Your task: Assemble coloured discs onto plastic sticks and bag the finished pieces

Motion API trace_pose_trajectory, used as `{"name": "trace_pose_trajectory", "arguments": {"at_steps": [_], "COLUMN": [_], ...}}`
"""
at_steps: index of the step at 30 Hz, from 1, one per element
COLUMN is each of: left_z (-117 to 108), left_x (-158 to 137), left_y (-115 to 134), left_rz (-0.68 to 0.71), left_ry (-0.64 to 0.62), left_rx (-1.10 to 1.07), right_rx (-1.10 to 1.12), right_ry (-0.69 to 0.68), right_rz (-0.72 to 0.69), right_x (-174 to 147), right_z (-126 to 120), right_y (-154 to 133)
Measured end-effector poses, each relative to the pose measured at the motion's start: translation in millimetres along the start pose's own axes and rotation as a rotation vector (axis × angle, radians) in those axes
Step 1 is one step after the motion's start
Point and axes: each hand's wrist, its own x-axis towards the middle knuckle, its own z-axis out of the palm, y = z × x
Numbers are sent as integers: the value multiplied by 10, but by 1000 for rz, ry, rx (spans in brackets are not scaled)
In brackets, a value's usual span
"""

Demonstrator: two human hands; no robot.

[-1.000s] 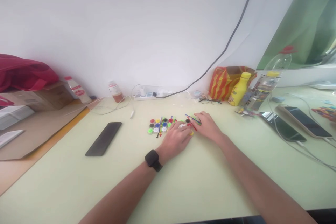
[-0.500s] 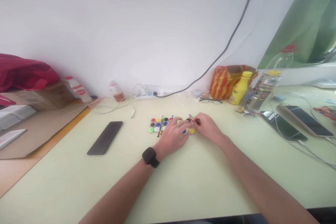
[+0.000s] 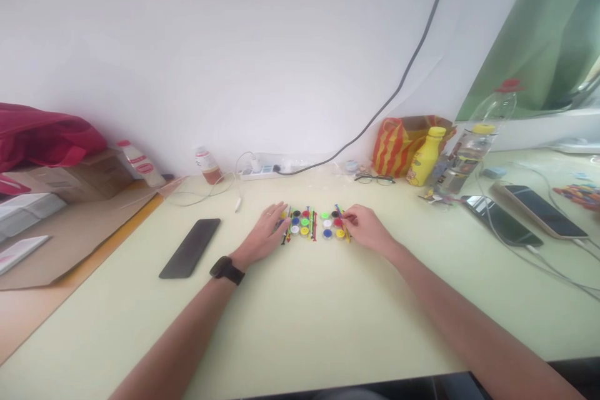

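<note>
My left hand [image 3: 267, 228] lies flat, fingers stretched out, over the left end of a group of small round coloured discs. It partly hides the discs there. Beside its fingertips, two columns of discs show, with a white disc [image 3: 295, 230] and a yellow disc [image 3: 304, 231]. Thin coloured sticks [image 3: 314, 227] lie between the columns. Further right is another block of discs, including a blue disc [image 3: 327, 234] and a yellow disc [image 3: 340, 234]. At its right edge my right hand [image 3: 368, 225] pinches at thin coloured sticks [image 3: 338, 209]; the exact number is unclear.
A black phone [image 3: 190, 249] lies to the left. Along the wall are a power strip [image 3: 260, 174], glasses [image 3: 375, 179], a striped bag [image 3: 394, 147] and a yellow bottle [image 3: 425, 159]. Two charging phones [image 3: 501, 220] with cables lie at the right.
My left hand has moved left off the middle discs to the left end, uncovering columns of discs and sticks. My right hand stays at the right edge, where a line of sticks now shows.
</note>
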Motion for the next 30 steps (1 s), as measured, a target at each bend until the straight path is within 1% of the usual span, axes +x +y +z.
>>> {"name": "trace_pose_trajectory", "arguments": {"at_steps": [3, 9, 11, 14, 16, 18, 20, 24, 27, 30], "left_z": [55, 86, 94, 81, 58, 40, 47, 144, 227, 277], "left_x": [-15, -41, -45, -39, -22, 7, 42, 88, 74, 38], "left_y": [45, 32, 24, 54, 102, 156, 202, 269, 330, 405], "left_rz": [35, 50, 65, 83, 119, 176, 224, 225, 206, 191], "left_ry": [-27, -10, 0, 18, 48, 67, 51, -16, 1, 18], "left_rx": [12, 33, 52, 114, 162, 195, 215, 285, 320, 326], "right_rx": [44, 113, 74, -60, -145, -216, -283, -375, -404, -408], "right_ry": [-8, -64, -36, 49, 62, 38, -2, -108, -147, -168], "right_rz": [-19, -83, -128, -233, -292, -321, -324, -303, -328, -359], "right_x": [-13, -30, -70, -144, -168, -156, -117, -37, -25, -38], "right_z": [73, 195, 192, 187, 224, 310, 427, 619, 629, 560], "right_y": [-29, -134, -176, -245, -297, -349, -393, -413, -361, -296]}}
